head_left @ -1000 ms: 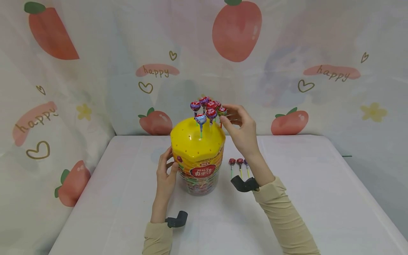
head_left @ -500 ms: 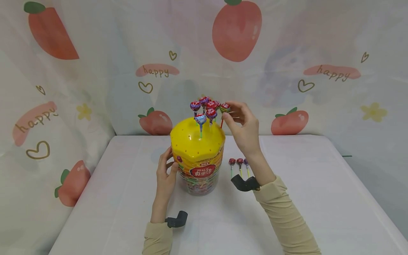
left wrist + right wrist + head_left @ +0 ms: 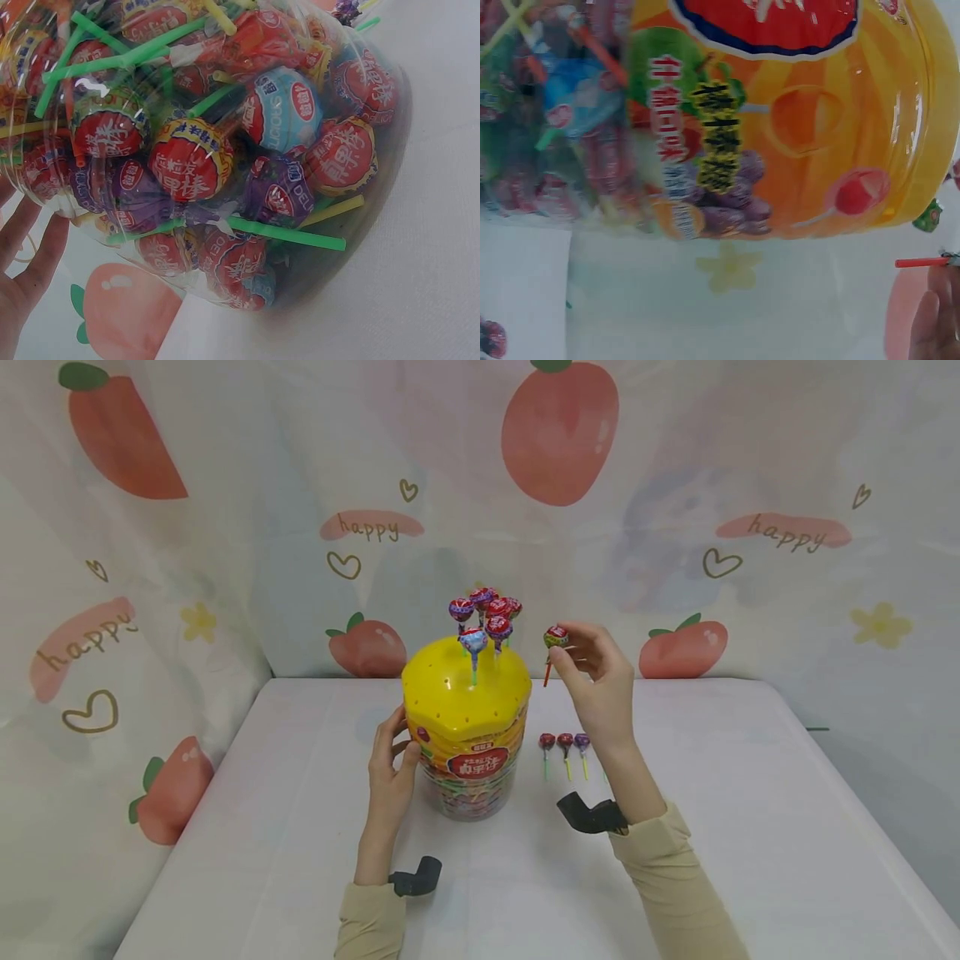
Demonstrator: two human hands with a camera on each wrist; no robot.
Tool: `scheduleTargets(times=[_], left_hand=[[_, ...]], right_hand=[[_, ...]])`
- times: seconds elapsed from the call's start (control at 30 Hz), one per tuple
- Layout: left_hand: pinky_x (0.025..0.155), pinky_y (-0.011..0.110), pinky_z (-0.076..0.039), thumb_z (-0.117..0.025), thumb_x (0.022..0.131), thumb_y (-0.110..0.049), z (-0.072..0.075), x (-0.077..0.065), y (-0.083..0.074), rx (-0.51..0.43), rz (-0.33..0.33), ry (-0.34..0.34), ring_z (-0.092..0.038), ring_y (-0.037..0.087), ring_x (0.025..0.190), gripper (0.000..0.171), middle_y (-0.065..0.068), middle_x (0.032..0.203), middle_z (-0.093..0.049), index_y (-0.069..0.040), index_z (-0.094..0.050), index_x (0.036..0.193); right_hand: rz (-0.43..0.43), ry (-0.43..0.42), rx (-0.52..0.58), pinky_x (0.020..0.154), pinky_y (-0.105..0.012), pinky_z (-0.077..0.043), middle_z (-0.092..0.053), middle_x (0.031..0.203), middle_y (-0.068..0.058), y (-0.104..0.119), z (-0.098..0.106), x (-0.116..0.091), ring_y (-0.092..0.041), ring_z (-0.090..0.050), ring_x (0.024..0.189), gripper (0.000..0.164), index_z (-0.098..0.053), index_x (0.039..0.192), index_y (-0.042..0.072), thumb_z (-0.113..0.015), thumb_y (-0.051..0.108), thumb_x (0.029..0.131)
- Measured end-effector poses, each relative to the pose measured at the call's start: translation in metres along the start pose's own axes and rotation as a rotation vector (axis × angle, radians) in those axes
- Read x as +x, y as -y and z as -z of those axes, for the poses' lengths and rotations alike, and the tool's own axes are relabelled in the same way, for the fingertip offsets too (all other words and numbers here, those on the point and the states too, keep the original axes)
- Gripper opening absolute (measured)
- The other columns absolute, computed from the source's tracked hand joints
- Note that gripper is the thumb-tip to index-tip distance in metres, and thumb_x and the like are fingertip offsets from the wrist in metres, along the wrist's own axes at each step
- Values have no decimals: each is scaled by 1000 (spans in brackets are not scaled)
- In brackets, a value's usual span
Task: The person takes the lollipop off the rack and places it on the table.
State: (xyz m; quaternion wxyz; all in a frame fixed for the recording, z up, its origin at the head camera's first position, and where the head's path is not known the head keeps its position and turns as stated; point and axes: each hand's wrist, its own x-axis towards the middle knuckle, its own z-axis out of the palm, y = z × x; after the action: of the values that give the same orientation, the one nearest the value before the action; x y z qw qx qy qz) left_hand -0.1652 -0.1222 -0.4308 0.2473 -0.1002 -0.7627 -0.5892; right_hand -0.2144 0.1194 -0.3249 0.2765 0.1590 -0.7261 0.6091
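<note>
In the head view a lollipop jar [image 3: 477, 763] with a yellow lid [image 3: 457, 702] stands upright on the table. Several wrapped lollipops [image 3: 474, 642] stick up from holes in that lid. My left hand [image 3: 392, 781] rests against the jar's left side, fingertips and thumb touching it; its fingers [image 3: 34, 262] show in the left wrist view. To the right of the lid, my right hand [image 3: 600, 685] pinches a green and red lollipop [image 3: 556, 637] by its head, red stick pointing down. The right wrist view catches only the edge of this hand, beside the red stick [image 3: 921, 262].
A row of lollipops [image 3: 565, 742] lies on the white table [image 3: 300, 827], right of the jar; one stick there is partly hidden behind my right wrist. More wrapped lollipops [image 3: 191, 159] fill the clear jar. A strawberry-patterned cloth [image 3: 450, 460] hangs behind the table.
My right hand has moved right and slightly down with the green and red lollipop, from the lid's right edge to beside it. The left hand and jar stay put.
</note>
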Motion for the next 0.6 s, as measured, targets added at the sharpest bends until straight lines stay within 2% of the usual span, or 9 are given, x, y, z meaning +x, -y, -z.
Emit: scheduleTargets(times=[0.1, 0.17, 0.23, 0.33, 0.47, 0.5, 0.6], left_hand=[[100, 35, -47, -54, 98, -25, 0, 0, 0, 5, 0, 0, -46, 9, 121, 50, 19, 136, -49, -3, -42, 142], [99, 23, -45, -53, 98, -24, 0, -1, 0, 5, -4, 2, -47, 18, 122, 50, 19, 136, -49, -2, -41, 142], [97, 16, -42, -53, 99, -24, 0, -1, 0, 7, -12, 3, -47, 23, 122, 50, 19, 136, -49, -2, -41, 142], [99, 23, -45, -52, 99, -24, 1, -1, -2, 12, -20, 4, -47, 19, 122, 50, 19, 136, -49, -2, -41, 142], [100, 47, -47, -52, 99, -25, 1, 0, -3, 14, -23, 4, -44, -1, 121, 51, 20, 137, -49, -1, -40, 143], [100, 44, -48, -52, 99, -26, 1, 0, -3, 13, -24, 3, -42, -5, 120, 52, 21, 137, -49, -1, -40, 143], [100, 48, -47, -52, 99, -28, 1, 0, -2, 5, -23, 4, -40, -11, 118, 53, 21, 137, -49, -1, -40, 142]], right_hand=[[-20, -19, -5, 78, -15, -49, -64, 98, 17, -9, 5, -9, -7, -60, 86, 31, -63, 120, 3, -66, 8, 90], [-34, -28, -10, 77, -14, -49, -64, 98, 17, -15, 8, -15, -6, -60, 86, 31, -63, 121, 3, -66, 8, 90], [-54, -37, -14, 76, -13, -48, -65, 98, 16, -21, 11, -22, -5, -60, 85, 31, -63, 120, 3, -66, 7, 90], [-105, -49, -21, 75, -12, -48, -64, 96, 15, -30, 16, -30, -5, -60, 84, 31, -64, 120, 5, -67, 9, 90], [-174, -68, -18, 74, -12, -48, -64, 95, 15, -41, 21, -39, -4, -60, 84, 30, -64, 119, 6, -68, 10, 89], [-186, -75, -12, 73, -12, -48, -65, 94, 15, -43, 22, -40, -4, -60, 83, 30, -65, 118, 6, -68, 10, 89], [-228, -93, -15, 72, -12, -48, -64, 92, 15, -41, 24, -44, -2, -59, 81, 30, -64, 119, 2, -66, 5, 89]])
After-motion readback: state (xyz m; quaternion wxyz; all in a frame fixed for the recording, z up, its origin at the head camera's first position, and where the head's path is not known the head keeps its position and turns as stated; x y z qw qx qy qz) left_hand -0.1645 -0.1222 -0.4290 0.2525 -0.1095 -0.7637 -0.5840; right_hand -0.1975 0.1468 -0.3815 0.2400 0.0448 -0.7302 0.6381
